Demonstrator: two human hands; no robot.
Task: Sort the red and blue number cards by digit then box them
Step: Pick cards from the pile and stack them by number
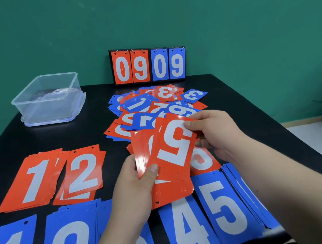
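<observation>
Meanwhile, left hand grips fanned red cards, right hand pinches the top card; the glossy fan could slip onto sorted piles.

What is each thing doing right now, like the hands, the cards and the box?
Left hand: holds a fan of red cards.
Right hand: pinches the top red card.
Clear box: open, no lid on top.
Scoreboard: upright, showing 09 09.
Mixed pile: unsorted, heaped mid-table.
Red 1 pile: sorted, face up.
Red 2 pile: sorted, face up.
Blue piles: sorted, face up, near row.
</observation>
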